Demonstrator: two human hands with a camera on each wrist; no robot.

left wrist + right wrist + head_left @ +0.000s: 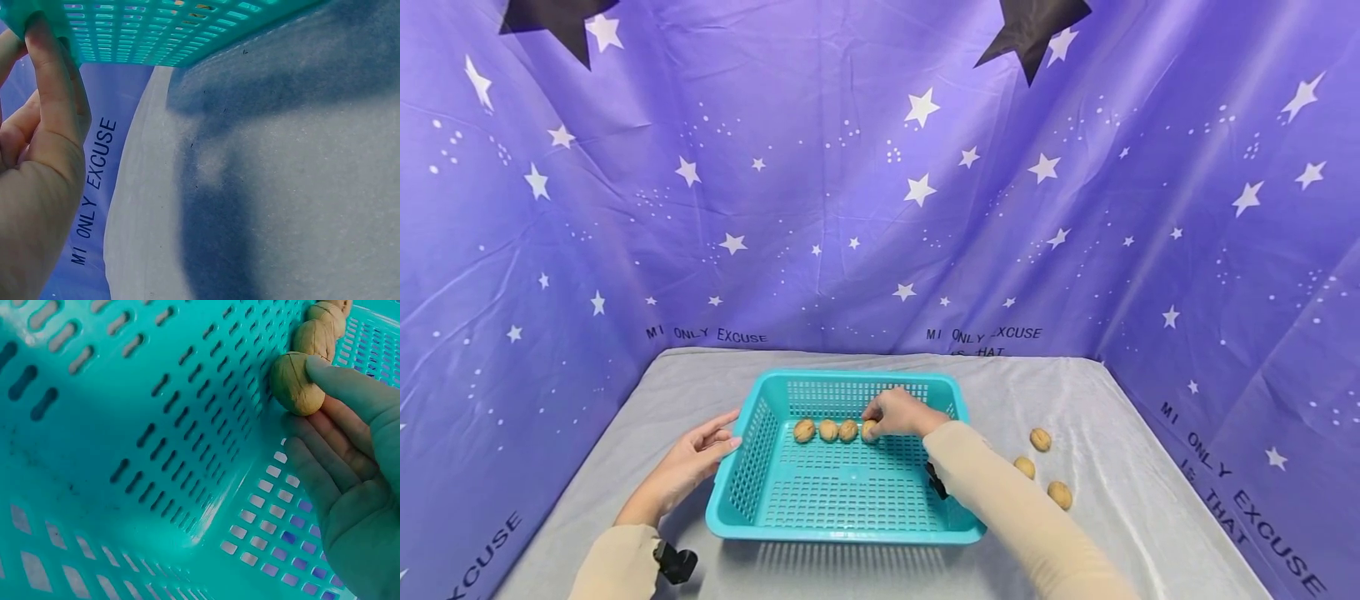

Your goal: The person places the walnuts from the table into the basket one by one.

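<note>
A turquoise plastic basket with slotted walls stands on the grey cloth. Along its far wall runs a row of walnuts, among them one at the left end, a walnut. My right hand reaches inside and pinches the rightmost walnut between thumb and fingers, close beside its neighbour in the row. At the basket's left rim is my left hand, its fingers holding the edge. In the left wrist view, fingertips of that hand press the basket's outer side.
To the right of the basket, three loose walnuts lie on the cloth: a far walnut, a middle walnut partly behind the right sleeve, and a near walnut. A purple star-printed curtain encloses the table's back and sides.
</note>
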